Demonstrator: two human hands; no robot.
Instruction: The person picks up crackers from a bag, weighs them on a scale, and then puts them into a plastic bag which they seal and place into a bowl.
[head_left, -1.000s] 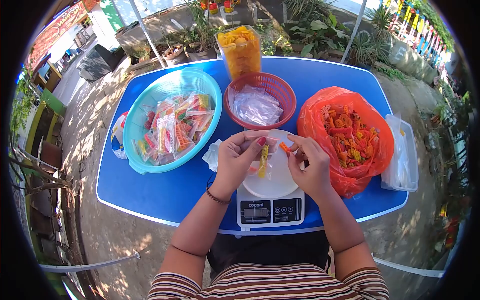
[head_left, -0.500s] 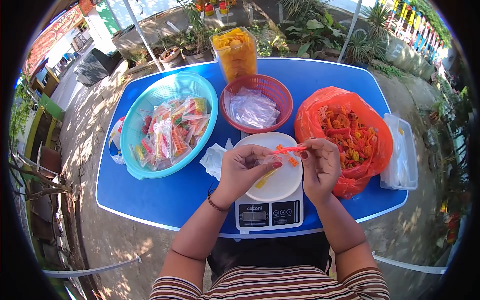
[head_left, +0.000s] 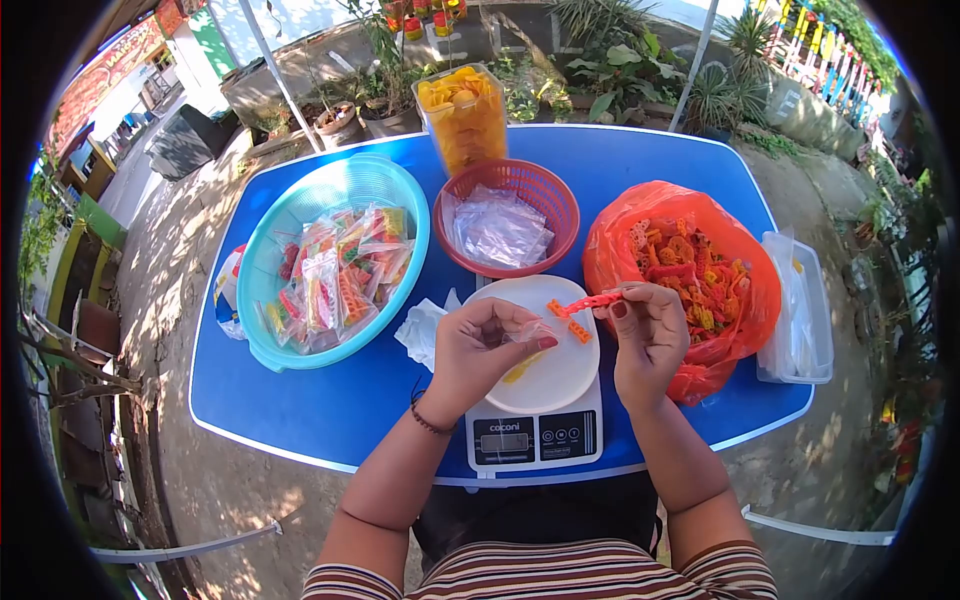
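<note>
The little clear bag (head_left: pixel 525 335) is in my left hand (head_left: pixel 480 350), just over the white plate of the scale (head_left: pixel 535 425). My fingers are curled tight and pinch the bag near its top. A yellow piece (head_left: pixel 520 368) seems to be inside it, so I think this bag is only just started. My right hand (head_left: pixel 645 335) pinches a red snack stick (head_left: pixel 590 300) between thumb and fingers, near the bag but not in it. Two orange pieces (head_left: pixel 580 332) lie on the plate. The teal basket (head_left: pixel 300 205) holds many full bags, so a good part looks done. The red basket (head_left: pixel 560 195) has lots of empty bags and the big orange sack (head_left: pixel 735 325) is full of snacks, so I think much is left.
</note>
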